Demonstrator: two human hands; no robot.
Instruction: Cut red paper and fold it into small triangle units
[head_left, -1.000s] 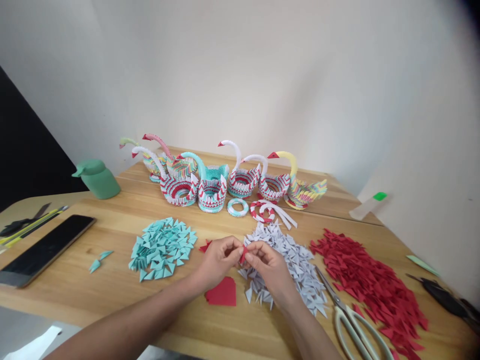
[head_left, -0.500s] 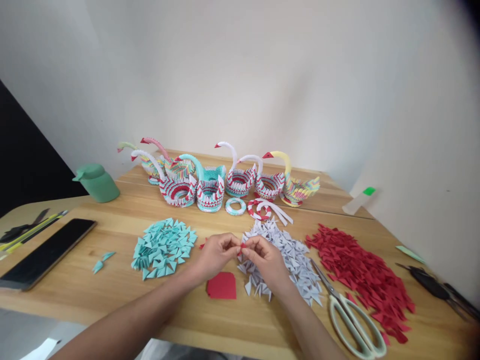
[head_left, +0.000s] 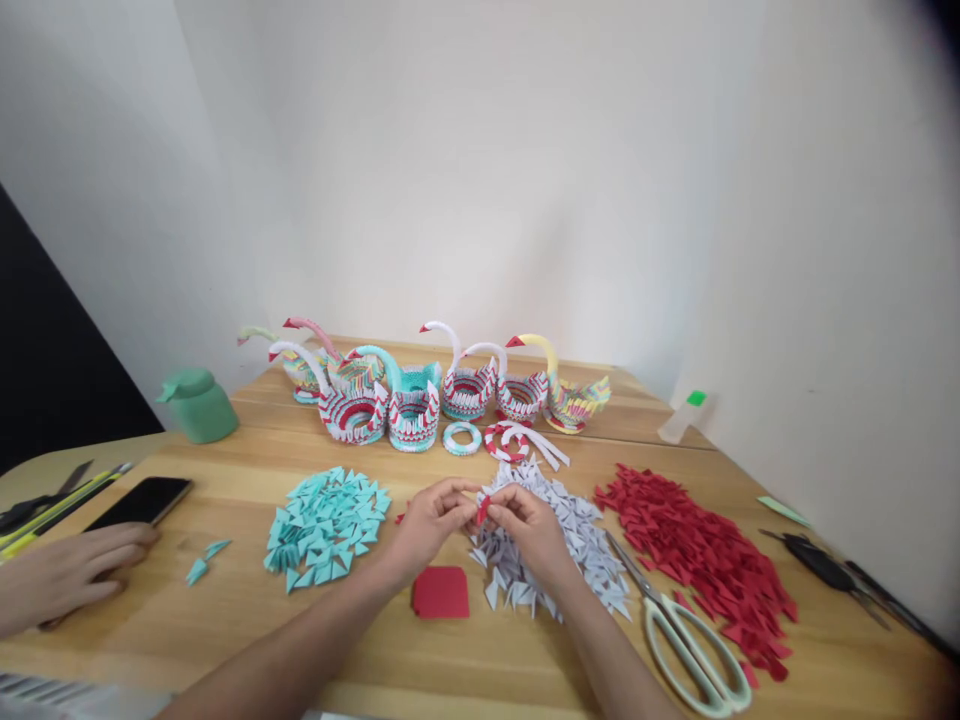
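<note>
Between my two hands is a small folded red paper piece (head_left: 483,510). My left hand (head_left: 435,522) pinches it from the left, and my right hand (head_left: 527,520) pinches it from the right, thumbs and fingertips together. Just below lies a stack of red paper (head_left: 441,593). Behind and under my right hand spreads a heap of folded white paper triangles (head_left: 583,520). A bit of red paper (head_left: 400,518) shows beside my left hand, mostly hidden by it.
Turquoise triangles (head_left: 328,525) are heaped left, red triangles (head_left: 701,560) right, near scissors (head_left: 694,640). Paper swans (head_left: 415,410) and a turquoise-white ring (head_left: 462,438) stand behind. Another person's hand (head_left: 75,575) rests on a phone (head_left: 142,502). A green jug (head_left: 199,405) stands back left.
Another person's hand has come in from the left onto the phone. My view has tilted slightly, so the table sits lower. The red piece has turned between my fingers.
</note>
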